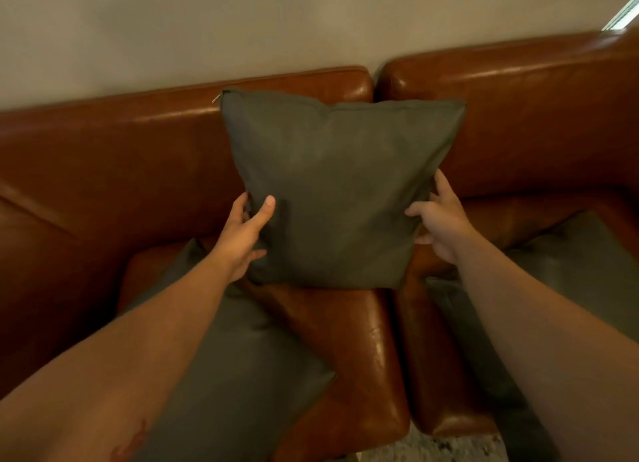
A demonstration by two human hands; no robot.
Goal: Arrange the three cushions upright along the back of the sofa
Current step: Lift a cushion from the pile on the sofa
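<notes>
The middle cushion (340, 188), dark grey-green, stands upright between the two hands, its lower edge on the seat and its back against the brown leather sofa (114, 157) backrest, where the two back sections meet. The left hand (243, 235) grips its lower left edge, thumb pressed on the front face and fingers wrapped behind. The right hand (439, 221) is at the lower right edge, fingers spread and loosely open, fingertips touching the side of the fabric; whether it truly has hold cannot be told. A small zip pull shows at the top corner above the left hand. Below and outward of the left forearm, a second cushion (238, 368) lies flat on the seat. Outward of the right forearm, a third cushion (567, 264) also lies flat. Above everything runs a plain pale wall (242, 22).
</notes>
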